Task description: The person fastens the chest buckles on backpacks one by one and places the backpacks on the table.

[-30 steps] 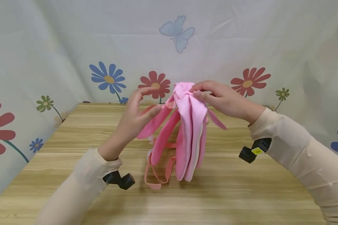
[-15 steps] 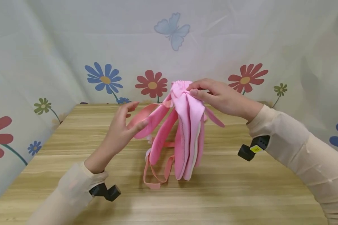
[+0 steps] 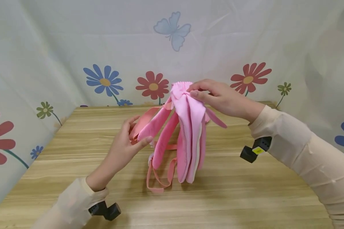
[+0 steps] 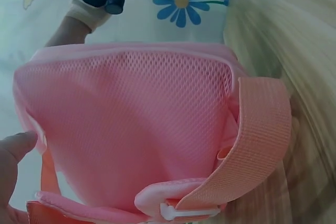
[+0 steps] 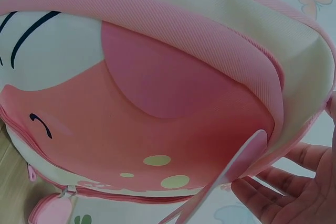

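A pink child's backpack [image 3: 189, 117] stands on the wooden table, seen edge-on in the head view. My right hand [image 3: 227, 98] pinches its top near the gathered handle, thumb in front. In the left wrist view its mesh back panel [image 4: 126, 124] faces me; the right wrist view shows a cartoon face on its front [image 5: 157, 129] with a pink flap sticking out. My left hand [image 3: 117, 152] is at the padded shoulder strap [image 3: 153, 127], fingers behind the orange webbing [image 3: 141, 122] and thumb on the near side, with a gap between them.
Orange webbing ends [image 3: 156, 190] trail on the wooden table [image 3: 246, 197] beside the backpack. A zipper with a round pink pull [image 5: 52, 208] runs along the bag. Behind the table hangs a pale cloth [image 3: 126, 38] printed with flowers and a butterfly.
My left hand has moved left and down from the upper strap to its lower end, its fingers passing behind the webbing. My right hand still pinches the backpack's top.
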`<control>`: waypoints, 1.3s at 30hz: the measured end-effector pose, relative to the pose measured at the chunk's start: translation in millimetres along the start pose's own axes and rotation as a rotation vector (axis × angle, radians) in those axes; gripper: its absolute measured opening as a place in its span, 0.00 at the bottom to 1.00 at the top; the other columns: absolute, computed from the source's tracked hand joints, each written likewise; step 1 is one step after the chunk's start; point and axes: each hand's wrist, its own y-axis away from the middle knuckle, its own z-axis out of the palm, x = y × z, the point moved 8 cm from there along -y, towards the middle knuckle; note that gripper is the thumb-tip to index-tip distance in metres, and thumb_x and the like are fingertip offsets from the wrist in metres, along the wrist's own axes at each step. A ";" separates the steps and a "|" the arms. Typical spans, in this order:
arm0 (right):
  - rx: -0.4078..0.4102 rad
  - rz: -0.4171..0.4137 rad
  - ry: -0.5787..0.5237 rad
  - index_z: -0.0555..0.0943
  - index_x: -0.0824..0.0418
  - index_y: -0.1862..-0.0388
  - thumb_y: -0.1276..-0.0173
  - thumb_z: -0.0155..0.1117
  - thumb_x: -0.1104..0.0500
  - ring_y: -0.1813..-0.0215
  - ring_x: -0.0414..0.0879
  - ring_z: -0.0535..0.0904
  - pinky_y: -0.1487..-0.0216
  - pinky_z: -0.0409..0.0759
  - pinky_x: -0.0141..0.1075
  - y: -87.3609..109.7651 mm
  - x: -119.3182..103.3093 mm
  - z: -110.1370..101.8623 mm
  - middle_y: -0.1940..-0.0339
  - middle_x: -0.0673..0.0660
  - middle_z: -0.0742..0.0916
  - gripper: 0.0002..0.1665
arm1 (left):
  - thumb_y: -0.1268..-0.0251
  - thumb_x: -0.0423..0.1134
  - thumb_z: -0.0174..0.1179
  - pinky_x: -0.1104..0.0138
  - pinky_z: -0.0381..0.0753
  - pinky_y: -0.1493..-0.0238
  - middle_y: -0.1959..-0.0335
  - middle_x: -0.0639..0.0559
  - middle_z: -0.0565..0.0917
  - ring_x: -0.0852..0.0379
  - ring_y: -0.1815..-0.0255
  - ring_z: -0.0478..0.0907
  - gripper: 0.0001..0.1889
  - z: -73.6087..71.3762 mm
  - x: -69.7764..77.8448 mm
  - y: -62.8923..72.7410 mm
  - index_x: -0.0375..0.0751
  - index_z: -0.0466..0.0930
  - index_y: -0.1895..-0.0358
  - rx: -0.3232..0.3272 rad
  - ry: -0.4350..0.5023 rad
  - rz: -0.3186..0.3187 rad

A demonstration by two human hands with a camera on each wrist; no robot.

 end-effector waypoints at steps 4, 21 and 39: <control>-0.003 0.002 -0.001 0.74 0.52 0.36 0.26 0.49 0.45 0.38 0.49 0.70 0.35 0.69 0.51 -1.3 0.0 0.7 0.37 0.53 0.76 0.24 | 0.40 0.50 0.66 0.63 0.84 0.55 0.40 0.43 0.72 0.47 0.49 0.76 0.41 5.3 -0.1 1.1 0.43 0.53 0.28 -0.024 0.038 -0.015; 0.005 0.003 -0.020 0.74 0.52 0.36 0.26 0.49 0.47 0.38 0.49 0.71 0.34 0.69 0.52 -1.3 1.3 0.7 0.38 0.53 0.77 0.23 | 0.48 0.48 0.72 0.61 0.82 0.50 0.35 0.50 0.73 0.51 0.44 0.75 0.49 46.1 20.3 14.7 0.44 0.52 0.25 -0.014 0.087 0.070; 0.007 -0.002 -0.026 0.74 0.52 0.37 0.24 0.47 0.46 0.37 0.48 0.70 0.34 0.68 0.51 -0.2 0.0 2.7 0.37 0.52 0.76 0.22 | 0.55 0.47 0.76 0.61 0.78 0.43 0.35 0.47 0.67 0.54 0.40 0.70 0.51 93.0 42.0 25.2 0.43 0.55 0.28 0.054 0.040 0.318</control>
